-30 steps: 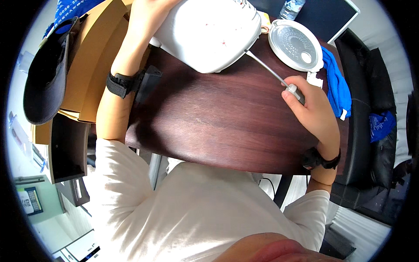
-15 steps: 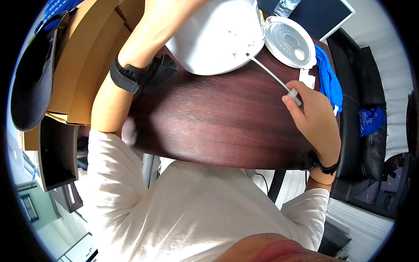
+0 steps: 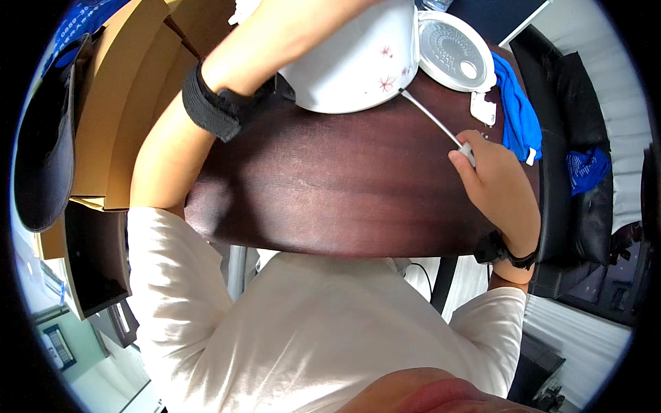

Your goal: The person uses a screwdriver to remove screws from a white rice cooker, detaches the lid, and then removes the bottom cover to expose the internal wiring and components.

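Observation:
A white rounded appliance (image 3: 344,76) with red flower prints, which looks like a rice cooker, lies tipped on the dark wooden table (image 3: 330,179). My right hand (image 3: 506,175) is closed around the pale handle of a screwdriver (image 3: 435,115). The dark tip meets the appliance's near right edge; whether it touches cannot be made out. My left forearm (image 3: 275,41), with a black wrist strap, reaches across the appliance, and the left hand is cut off by the top edge. An opened round lid (image 3: 454,51) with a grey inner plate sits at the appliance's right.
A small white part (image 3: 483,109) is just below the lid. Beside it lies a blue cloth (image 3: 516,110) along the table's right edge. Cardboard boxes (image 3: 127,103) and a dark cap (image 3: 45,144) stand at the left. A black sofa (image 3: 585,138) is at the right.
The appliance has turned a little, so more of its flowers show. The screwdriver tip has shifted from over the printed side to the lower edge. My left forearm has moved slightly right.

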A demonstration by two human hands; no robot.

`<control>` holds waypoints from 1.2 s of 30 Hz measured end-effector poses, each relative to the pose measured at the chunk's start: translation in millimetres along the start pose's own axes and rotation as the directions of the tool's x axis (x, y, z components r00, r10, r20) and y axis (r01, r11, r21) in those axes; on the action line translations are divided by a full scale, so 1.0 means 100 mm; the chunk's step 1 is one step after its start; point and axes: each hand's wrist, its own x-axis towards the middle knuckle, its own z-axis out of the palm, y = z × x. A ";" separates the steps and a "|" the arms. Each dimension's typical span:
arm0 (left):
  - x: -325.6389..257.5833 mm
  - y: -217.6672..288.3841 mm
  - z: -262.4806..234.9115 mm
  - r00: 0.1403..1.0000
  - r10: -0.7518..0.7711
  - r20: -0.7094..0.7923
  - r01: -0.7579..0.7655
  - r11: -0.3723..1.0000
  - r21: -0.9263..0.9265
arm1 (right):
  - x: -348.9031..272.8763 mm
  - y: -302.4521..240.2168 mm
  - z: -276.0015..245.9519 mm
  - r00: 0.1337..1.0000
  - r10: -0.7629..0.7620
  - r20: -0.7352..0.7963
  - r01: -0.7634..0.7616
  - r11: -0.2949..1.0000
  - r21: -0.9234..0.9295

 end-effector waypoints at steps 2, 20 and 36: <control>-0.10 0.01 0.14 0.993 0.110 -0.052 -0.106 0.992 0.064 | -0.03 0.02 0.12 1.000 -0.006 0.028 0.005 0.999 0.034; -0.46 0.07 0.29 0.910 0.375 0.176 -0.405 0.894 0.190 | -0.20 0.16 0.90 0.982 0.063 0.175 -0.139 0.877 0.460; -0.39 -0.17 0.40 0.879 0.443 0.179 -0.453 0.891 0.022 | -0.04 0.04 0.69 0.979 -0.003 0.202 -0.060 0.950 0.306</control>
